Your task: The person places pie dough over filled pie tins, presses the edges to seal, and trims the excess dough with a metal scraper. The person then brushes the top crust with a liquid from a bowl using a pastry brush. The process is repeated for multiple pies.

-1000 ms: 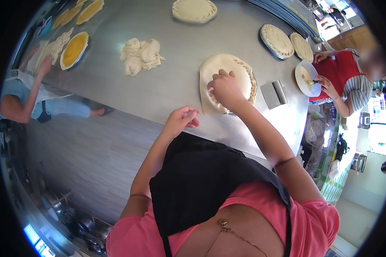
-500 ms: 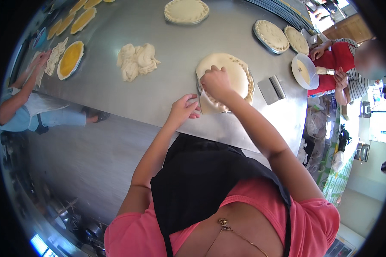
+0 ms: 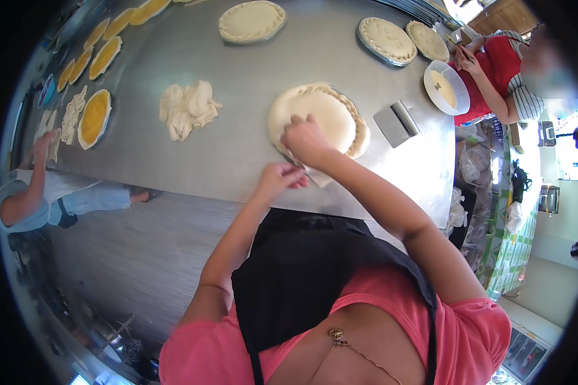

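Note:
In front of me lies a round, unbaked pie [image 3: 324, 115] with a pale dough lid. Its far and right rim is folded into a crimped edge. A loose flap of dough [image 3: 321, 178] hangs from the near side over the pan's edge. My right hand [image 3: 308, 141] is closed above the pie's near-left part, knuckles up; what its fingers grip is hidden. My left hand [image 3: 281, 181] is just below it at the near-left rim, fingers curled together against the overhanging dough.
A metal dough scraper [image 3: 397, 123] lies right of the pie, and a dough heap [image 3: 189, 109] left. Covered pies [image 3: 253, 21] stand farther back. Yellow-filled crusts [image 3: 95, 119] line the left side. A co-worker in a red apron [image 3: 494, 70] stands by a white bowl [image 3: 446, 88]; another person's arm [image 3: 32, 176] is at left.
My left hand has come to the pie's near rim and its fingers have drawn together. My right hand stays closed at the rim. The co-worker's brush has left the bowl's side.

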Motion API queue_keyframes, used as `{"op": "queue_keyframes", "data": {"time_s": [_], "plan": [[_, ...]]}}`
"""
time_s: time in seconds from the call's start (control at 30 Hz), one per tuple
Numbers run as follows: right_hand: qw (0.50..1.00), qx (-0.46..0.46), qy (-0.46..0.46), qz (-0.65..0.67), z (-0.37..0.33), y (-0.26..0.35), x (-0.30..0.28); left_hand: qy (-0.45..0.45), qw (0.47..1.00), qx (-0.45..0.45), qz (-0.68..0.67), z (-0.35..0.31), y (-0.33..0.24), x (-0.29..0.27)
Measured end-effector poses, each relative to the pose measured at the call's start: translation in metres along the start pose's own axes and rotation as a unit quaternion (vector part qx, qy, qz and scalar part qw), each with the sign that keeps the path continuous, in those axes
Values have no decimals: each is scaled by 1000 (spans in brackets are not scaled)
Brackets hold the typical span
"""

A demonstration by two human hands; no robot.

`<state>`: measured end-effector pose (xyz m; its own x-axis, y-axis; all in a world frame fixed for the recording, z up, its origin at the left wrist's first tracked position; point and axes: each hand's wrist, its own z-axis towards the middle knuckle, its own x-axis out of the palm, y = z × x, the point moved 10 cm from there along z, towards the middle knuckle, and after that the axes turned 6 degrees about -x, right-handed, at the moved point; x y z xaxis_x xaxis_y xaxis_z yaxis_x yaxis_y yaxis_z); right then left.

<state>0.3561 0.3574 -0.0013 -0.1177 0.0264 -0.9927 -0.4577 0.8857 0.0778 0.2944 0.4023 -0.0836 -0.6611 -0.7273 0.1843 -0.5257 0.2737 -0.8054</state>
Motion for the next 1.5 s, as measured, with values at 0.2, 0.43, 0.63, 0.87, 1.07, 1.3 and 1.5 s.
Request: {"op": "queue_keyframes", "data": {"time_s": [0.2, 0.43, 0.63, 0.87, 1.07, 1.3, 1.5], "plan": [[996, -63, 54, -13, -61, 1, -12, 172, 963, -19, -205, -4, 4, 106], [986, -162, 18, -33, -56, 17, -19, 111, 989, 1, -100, -19, 4, 68], [992, -96, 52, -64, -49, 9, -12, 52, 993, 21, -103, -46, 10, 38], [995, -88, 24, -44, -36, 15, -17, 1, 994, 38, -102, -48, 13, 9], [996, -64, -55, -9, -30, 11, -27, -3, 995, 57, -85, -46, 5, -1], [999, -16, -15, -31, -20, 6, -14, 15, 996, 47, -71, -38, 5, -8], [998, 19, -25, -50, -16, 6, -18, 31, 995, 44, -90, -41, -5, -19]]}}
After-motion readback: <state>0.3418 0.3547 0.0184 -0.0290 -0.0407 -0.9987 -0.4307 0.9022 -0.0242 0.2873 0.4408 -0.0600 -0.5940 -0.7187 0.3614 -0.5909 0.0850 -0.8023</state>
